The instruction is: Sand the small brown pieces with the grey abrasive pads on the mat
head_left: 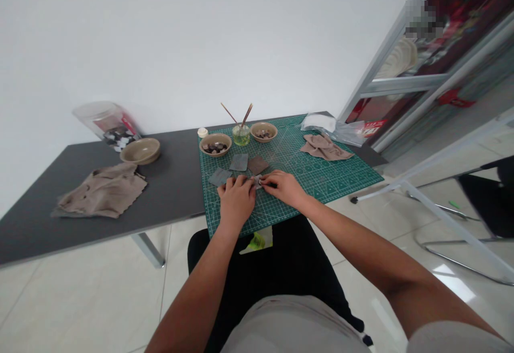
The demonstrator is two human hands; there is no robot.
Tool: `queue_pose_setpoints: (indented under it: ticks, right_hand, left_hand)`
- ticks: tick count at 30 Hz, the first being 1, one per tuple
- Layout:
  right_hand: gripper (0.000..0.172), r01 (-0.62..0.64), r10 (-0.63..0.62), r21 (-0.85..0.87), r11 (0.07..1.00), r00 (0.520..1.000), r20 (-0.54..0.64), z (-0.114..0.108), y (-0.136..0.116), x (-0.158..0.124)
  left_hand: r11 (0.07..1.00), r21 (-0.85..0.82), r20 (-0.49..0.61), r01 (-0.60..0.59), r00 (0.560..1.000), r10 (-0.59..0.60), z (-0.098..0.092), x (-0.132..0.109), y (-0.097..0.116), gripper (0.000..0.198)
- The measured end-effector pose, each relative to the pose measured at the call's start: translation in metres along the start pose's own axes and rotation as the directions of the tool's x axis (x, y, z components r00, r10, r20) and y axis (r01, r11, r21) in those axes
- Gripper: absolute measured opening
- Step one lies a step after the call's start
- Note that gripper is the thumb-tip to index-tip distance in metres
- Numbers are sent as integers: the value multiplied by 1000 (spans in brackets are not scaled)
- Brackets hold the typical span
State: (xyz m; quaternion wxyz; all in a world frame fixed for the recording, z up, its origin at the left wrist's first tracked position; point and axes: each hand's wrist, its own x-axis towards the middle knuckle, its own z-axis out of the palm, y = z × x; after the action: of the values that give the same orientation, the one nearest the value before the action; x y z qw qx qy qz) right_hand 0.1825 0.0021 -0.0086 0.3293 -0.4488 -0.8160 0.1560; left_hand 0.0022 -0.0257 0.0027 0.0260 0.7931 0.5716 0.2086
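Both hands meet over the green cutting mat (289,197) near its front edge. Fingers bent, my left hand (236,200) rests low on the mat, its fingertips against a small greyish piece (258,181). From the other side my right hand (286,188) pinches at the same piece between thumb and fingers; what exactly it is I cannot make out. Just beyond the fingers lie a brown sandpaper-like square (257,165) and two grey ones, the upper grey square (239,162) and the left grey square (220,177), partly beside my left hand.
Behind stand a bowl of dark pieces (216,145), a glass jar with thin sticks (241,135), a second bowl (264,132) and a white cap (203,132). A brown cloth (326,147) and plastic bag (341,129) lie right; another cloth (103,189), bowl (140,151) and clear tub (108,122) left.
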Motion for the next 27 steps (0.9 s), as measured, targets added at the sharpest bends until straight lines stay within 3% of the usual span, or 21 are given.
queue_pose_setpoints:
  ticks: [4, 11, 16, 18, 20, 23, 27]
  right_hand:
    - [10, -42, 41, -27, 999, 999, -15, 2, -6, 2]
    - [9, 1, 0, -14, 1000, 999, 43, -1, -3, 2]
    - [8, -17, 17, -2, 1000, 999, 51, 3, -1, 12]
    - [7, -46, 45, 73, 996, 999, 13, 1, 0, 12]
    - [8, -131, 149, 199, 971, 986, -79, -2, 3, 10]
    - [18, -245, 348, 447, 860, 923, -165, -5, 8, 7]
    - [27, -221, 422, 630, 744, 887, -188, -2, 16, 7]
  left_hand:
    - [1000, -2, -19, 31, 999, -31, 0, 0, 1, 34]
    - [999, -10, 11, 46, 999, -46, 1, 2, 1, 34]
    - [991, 43, -30, 127, 992, -126, 3, 4, 0, 35]
    - [990, 51, -18, 135, 991, -134, 3, 5, 0, 31]
    - [989, 34, -3, 147, 989, -147, 2, 6, 0, 29]
    - [988, 13, 25, 151, 988, -151, 0, 8, 0, 27]
    - [994, -65, 52, 90, 995, -87, -3, 9, -4, 24]
